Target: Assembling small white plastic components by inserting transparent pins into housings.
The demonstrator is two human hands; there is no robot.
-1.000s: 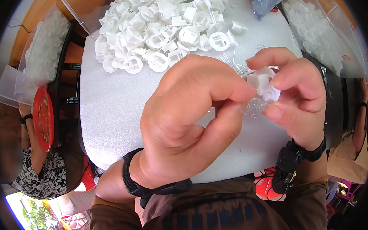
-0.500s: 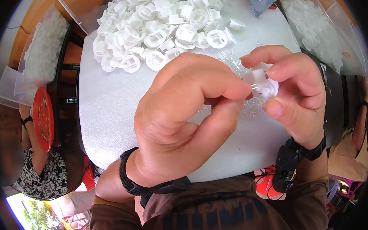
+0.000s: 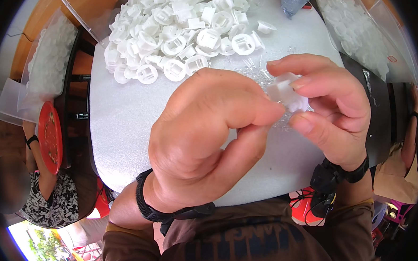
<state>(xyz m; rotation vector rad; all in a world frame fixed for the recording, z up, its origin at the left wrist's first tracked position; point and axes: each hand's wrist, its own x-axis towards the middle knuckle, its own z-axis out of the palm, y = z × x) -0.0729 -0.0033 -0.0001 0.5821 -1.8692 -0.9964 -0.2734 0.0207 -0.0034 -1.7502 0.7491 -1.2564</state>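
My right hand (image 3: 335,106) grips a round white plastic part (image 3: 284,89) by its edge, between thumb and fingers, above the table. The part has a raised block on its face and is tilted and slightly blurred. My left hand (image 3: 209,130) is closed in a pinch, its thumb and index tips right against the part's left side. A thin metal pin seems to sit between those tips, mostly hidden now. Below and behind the part, several loose thin clear or metal pins (image 3: 255,72) lie scattered on the white table mat (image 3: 124,126).
A large heap of similar white plastic parts (image 3: 176,41) covers the mat's far left. Clear bins of white parts stand at left (image 3: 47,56) and right (image 3: 353,36). A blue bag (image 3: 291,3) lies at the back. At left, another person's hand is near a red tray (image 3: 51,136).
The white part has turned and shifted slightly left in my right hand. The metal prongs that showed at my left fingertips are now mostly covered. Both hands remain close together.
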